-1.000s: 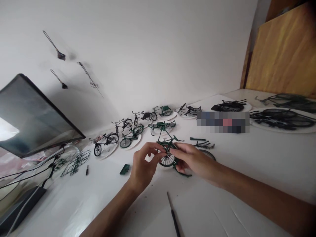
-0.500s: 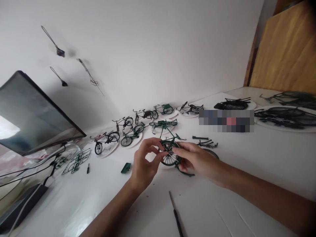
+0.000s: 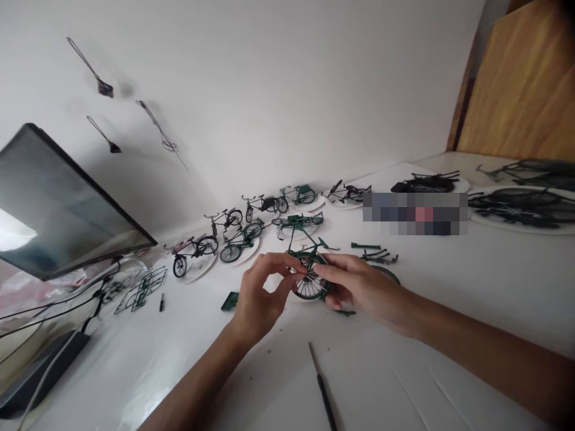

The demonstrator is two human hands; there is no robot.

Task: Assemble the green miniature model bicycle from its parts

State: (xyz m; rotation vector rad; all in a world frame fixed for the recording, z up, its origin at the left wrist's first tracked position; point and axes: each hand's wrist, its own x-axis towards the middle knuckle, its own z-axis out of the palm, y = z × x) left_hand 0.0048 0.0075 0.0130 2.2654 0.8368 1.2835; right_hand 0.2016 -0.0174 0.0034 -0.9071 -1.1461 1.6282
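Observation:
A green model bicycle (image 3: 309, 290), partly built, is held up over the white table with its spoked wheel facing me. My right hand (image 3: 359, 282) grips the bicycle from the right, thumb over the wheel near the hub and fingers behind it. My left hand (image 3: 260, 296) has thumb and index finger pinched at the wheel's hub; whatever tiny part lies between those fingertips is too small to make out. On the table below lies a screwdriver (image 3: 321, 383) with a black handle. A small green tray-like part (image 3: 230, 301) sits beside my left wrist.
Several finished model bicycles (image 3: 193, 251) stand on white discs along the wall. Green part frames (image 3: 142, 289) and a short black tool (image 3: 162, 302) lie left, near a monitor (image 3: 67, 203). Loose dark parts (image 3: 380, 256) and another wheel (image 3: 387, 274) are on the right.
The camera view has shifted slightly. Both hands stay at the wheel, with the left fingertips still pinched by the hub and the bicycle tilted a little differently.

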